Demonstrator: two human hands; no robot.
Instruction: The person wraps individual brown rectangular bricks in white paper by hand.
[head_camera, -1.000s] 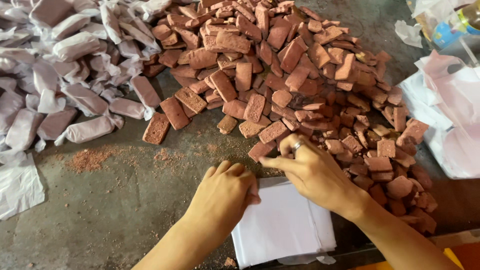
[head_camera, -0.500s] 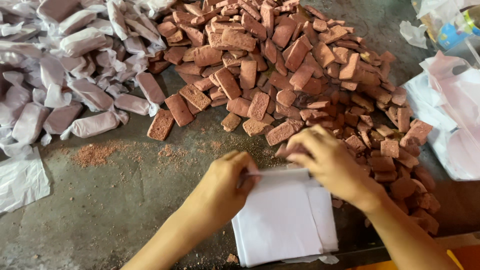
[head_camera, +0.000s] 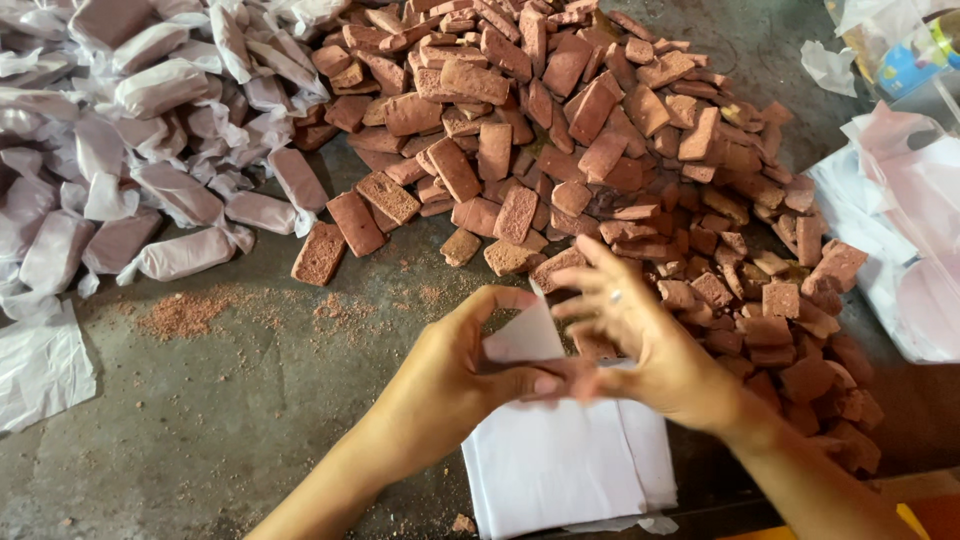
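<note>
Item: one sheet of white wrapping paper (head_camera: 522, 338), held up between both hands just above the stack of white paper sheets (head_camera: 570, 460). Left hand (head_camera: 455, 375): fingers curled around the sheet's near edge, thumb tip pressed forward toward the other hand, grasping the paper. Right hand (head_camera: 640, 340): fingers spread and partly bent, a ring on one of them; thumb meets the left thumb at a reddish block (head_camera: 580, 378) that shows between the two hands, though how firmly it is pinched is hard to tell. Directly beyond the fingers: a large heap of bare reddish-brown blocks (head_camera: 560, 130), loosely piled, spilling to the right of the right hand. Beyond and to the left of the left hand: a pile of blocks already wrapped in white paper (head_camera: 150, 150). Between that pile and the left hand: reddish crumbs and dust (head_camera: 185, 312) on the grey floor (head_camera: 250, 420). Far left of the fingers: a loose white sheet (head_camera: 40, 370). Far right: clear plastic bags (head_camera: 900, 220).
</note>
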